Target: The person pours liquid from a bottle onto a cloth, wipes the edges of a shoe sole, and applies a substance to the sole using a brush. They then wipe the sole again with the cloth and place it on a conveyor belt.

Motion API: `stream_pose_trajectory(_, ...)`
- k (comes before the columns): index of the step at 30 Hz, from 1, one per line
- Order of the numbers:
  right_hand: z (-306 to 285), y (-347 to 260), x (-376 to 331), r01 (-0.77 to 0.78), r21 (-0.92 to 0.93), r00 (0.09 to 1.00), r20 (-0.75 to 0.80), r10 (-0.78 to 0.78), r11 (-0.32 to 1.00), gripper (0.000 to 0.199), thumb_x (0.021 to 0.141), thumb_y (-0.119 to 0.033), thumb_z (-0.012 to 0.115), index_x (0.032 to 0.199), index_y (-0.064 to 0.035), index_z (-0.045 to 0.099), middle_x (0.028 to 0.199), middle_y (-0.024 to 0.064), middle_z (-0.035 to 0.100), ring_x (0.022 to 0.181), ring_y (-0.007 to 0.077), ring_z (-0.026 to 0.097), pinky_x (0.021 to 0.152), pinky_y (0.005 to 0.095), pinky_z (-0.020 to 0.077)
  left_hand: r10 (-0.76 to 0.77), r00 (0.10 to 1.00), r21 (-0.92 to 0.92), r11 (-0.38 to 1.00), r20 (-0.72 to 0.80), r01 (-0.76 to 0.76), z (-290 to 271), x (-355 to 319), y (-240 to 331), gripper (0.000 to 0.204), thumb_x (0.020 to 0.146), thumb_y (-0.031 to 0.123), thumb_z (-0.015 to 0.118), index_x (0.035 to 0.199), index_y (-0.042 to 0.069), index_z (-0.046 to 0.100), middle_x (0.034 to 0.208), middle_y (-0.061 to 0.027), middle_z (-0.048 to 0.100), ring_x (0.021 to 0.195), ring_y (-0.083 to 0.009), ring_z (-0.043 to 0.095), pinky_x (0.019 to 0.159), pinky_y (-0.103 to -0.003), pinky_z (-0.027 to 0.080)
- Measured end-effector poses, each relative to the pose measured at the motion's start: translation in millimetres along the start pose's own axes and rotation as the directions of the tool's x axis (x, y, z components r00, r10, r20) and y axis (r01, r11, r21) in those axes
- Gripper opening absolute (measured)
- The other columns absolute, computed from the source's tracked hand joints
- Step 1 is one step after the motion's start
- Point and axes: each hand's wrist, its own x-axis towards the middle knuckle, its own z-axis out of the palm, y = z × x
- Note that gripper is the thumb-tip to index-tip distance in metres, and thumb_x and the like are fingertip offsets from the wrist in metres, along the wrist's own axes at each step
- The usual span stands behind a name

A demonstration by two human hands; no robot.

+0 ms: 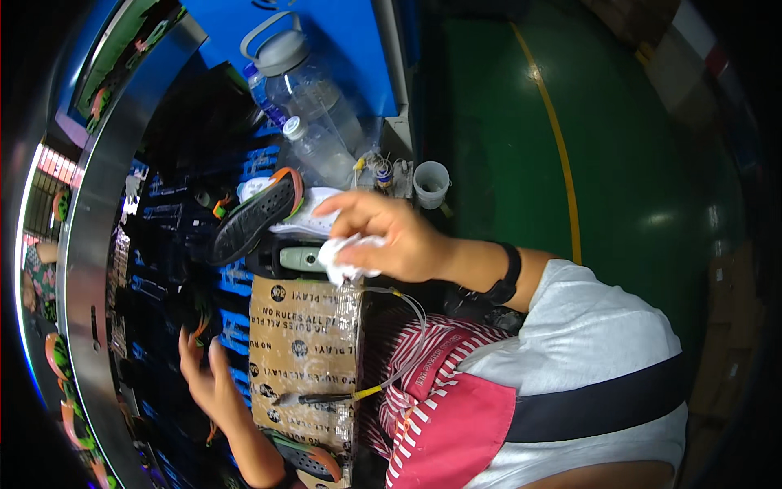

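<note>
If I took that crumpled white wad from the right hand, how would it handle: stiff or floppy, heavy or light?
The white wad is probably soft and floppy, since it bunches in uneven folds in the right hand. It is likely light, being smaller than the hand. Its irregular shape makes rolling unlikely.

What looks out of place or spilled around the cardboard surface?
I see no spill or clear damage. The one untidy thing is the clear tube: it loops past the right edge of the cardboard surface, near the red apron, where it might snag. A dark brush lies loose on the cardboard.
</note>
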Motion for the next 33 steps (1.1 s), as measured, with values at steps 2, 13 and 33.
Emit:
stream_pose_trajectory(2,-24,-11,-6,0.155,-0.147,0.981,-0.097,-0.17,0.977,0.044,0.081,0.0,0.057,0.122,-0.0018,0.041,0.09,0.0066,0.059,0.074,0.0068,0.054,0.061,0.0191,0.042,0.198,0.975,0.138,0.968,0.1,-0.21,44,41,10,0.052,0.081,0.018,0.064,0.126,0.002,0.045,0.113,-0.0151,0.053,0.102,-0.0198,0.051,0.088,-0.031,0.039)
stream_pose_trajectory(13,-83,-53,-39,0.03,-0.364,0.874,-0.441,-0.201,0.931,0.039,0.083,-0.005,0.06,0.119,0.0006,0.048,0.087,0.0065,0.06,0.078,0.0087,0.057,0.07,0.0225,0.0469,0.004,0.905,0.315,0.937,0.425,-0.152,223,155,53,0.101,0.057,0.046,0.08,0.125,-0.014,0.036,0.103,-0.0204,0.058,0.093,-0.0228,0.058,0.08,-0.027,0.045)
stream_pose_trajectory(33,-35,-48,-21,0.148,-0.346,0.822,-0.477,-0.31,0.926,0.018,0.086,-0.007,0.055,0.101,0.0025,0.052,0.09,0.0065,0.06,0.082,0.0102,0.058,0.074,0.0225,0.0458,0.171,0.984,-0.626,0.762,-0.054,-0.166,129,128,92,0.054,0.067,0.019,0.075,0.106,-0.001,0.043,0.098,-0.0129,0.057,0.09,-0.0188,0.055,0.084,-0.032,0.043)
